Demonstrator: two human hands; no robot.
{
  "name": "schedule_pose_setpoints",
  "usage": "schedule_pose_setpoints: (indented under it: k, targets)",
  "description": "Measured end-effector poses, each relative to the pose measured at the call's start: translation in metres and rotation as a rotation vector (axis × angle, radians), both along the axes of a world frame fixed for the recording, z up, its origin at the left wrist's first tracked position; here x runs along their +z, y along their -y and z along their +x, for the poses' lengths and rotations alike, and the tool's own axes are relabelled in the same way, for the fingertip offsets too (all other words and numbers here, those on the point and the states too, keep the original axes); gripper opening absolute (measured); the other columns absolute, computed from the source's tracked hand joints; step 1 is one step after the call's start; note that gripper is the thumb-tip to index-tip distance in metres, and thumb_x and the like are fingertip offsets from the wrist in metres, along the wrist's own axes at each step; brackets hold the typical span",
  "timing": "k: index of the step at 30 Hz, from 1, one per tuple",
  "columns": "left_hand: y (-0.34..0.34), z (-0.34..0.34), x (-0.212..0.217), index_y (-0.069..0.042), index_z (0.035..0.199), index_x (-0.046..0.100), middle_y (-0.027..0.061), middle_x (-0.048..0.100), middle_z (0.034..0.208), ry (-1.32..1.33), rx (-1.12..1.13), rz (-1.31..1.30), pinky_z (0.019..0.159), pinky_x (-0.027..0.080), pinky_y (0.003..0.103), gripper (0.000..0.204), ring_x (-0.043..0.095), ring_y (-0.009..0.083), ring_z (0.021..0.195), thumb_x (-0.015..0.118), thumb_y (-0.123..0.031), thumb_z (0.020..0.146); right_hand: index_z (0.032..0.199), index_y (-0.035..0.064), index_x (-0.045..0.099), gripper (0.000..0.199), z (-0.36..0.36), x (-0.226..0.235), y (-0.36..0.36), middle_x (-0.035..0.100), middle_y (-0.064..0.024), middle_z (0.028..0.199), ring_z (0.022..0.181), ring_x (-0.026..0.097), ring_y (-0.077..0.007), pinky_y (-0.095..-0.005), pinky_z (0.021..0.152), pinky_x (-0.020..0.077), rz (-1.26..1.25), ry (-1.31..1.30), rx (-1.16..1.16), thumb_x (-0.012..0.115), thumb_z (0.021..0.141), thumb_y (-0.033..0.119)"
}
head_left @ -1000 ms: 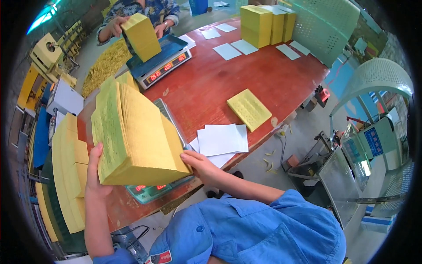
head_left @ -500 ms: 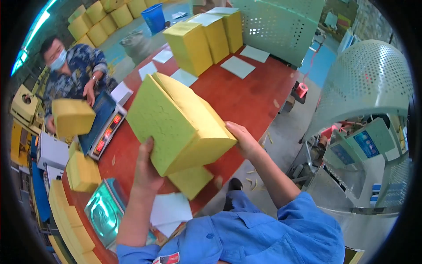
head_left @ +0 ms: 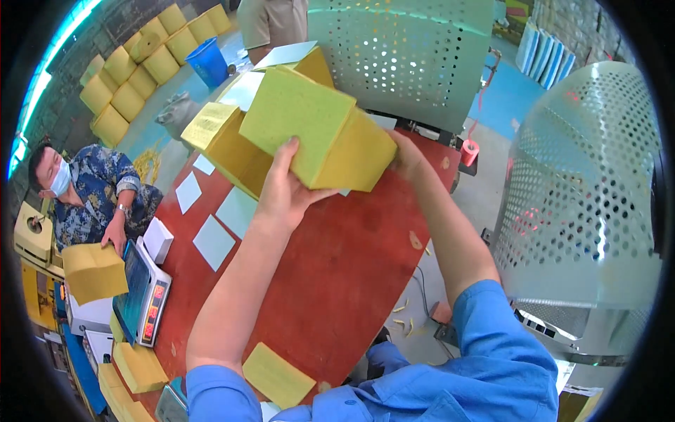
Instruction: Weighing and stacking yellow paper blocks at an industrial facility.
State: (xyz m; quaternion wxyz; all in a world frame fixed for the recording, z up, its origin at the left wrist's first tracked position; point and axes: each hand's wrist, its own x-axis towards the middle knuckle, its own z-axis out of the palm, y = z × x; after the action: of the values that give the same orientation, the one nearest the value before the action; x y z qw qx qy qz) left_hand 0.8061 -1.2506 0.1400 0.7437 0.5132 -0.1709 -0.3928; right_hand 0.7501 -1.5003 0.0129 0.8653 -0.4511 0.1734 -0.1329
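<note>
Carrying a yellow block [head_left: 316, 130] over to the stack [head_left: 221, 144]

Both hands clamp it, left hand [head_left: 285, 190] on the near face, right hand [head_left: 408, 156] at the far end, above the red table [head_left: 330, 281]. Looks like it needs lowering square beside the stack.

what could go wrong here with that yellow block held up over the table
The yellow block is gripped only by the left hand underneath and the right hand at its far end, so it might slip or tilt. It hangs close to the yellow stack on the red table and could knock it. It also blocks the view of the table behind it.
</note>
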Motion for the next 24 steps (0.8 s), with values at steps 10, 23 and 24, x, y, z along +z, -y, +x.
schedule_pose_setpoints:
  k: [10,23,24]
  targets:
    - [0.127,0.055,-0.017,-0.008,0.146,0.024,0.0243,0.033,0.139,0.007,-0.006,0.044,0.094,0.05,0.059,0.085,0.039,0.0426,0.126,0.062,-0.056,0.086,0.128,0.0103,0.057,0.045,0.07,-0.019,0.128,0.065,-0.0051,0.119,0.104,0.063,-0.0194,-0.0407,0.089,0.0511,-0.148,-0.07,0.057,0.049,0.096,0.04]
    - [0.174,0.086,-0.039,-0.014,0.152,0.023,0.0167,0.015,0.154,-0.007,0.045,0.138,0.09,0.051,0.059,0.092,0.032,0.0453,0.13,0.063,-0.062,0.085,0.115,-0.0028,0.062,0.041,0.101,-0.08,0.146,0.065,-0.0278,0.108,0.102,0.062,-0.0389,-0.0448,0.087,0.0485,-0.962,-0.364,-0.671,0.046,0.095,0.03]
    - [0.167,0.092,-0.038,-0.015,0.153,0.022,0.0152,0.013,0.156,0.002,0.037,0.174,0.091,0.051,0.059,0.091,0.032,0.0457,0.131,0.062,-0.061,0.085,0.112,-0.0036,0.063,0.041,0.102,-0.077,0.127,0.064,-0.0303,0.107,0.102,0.06,-0.0426,-0.0463,0.089,0.0468,-0.85,-0.356,-0.749,0.045,0.094,0.028]
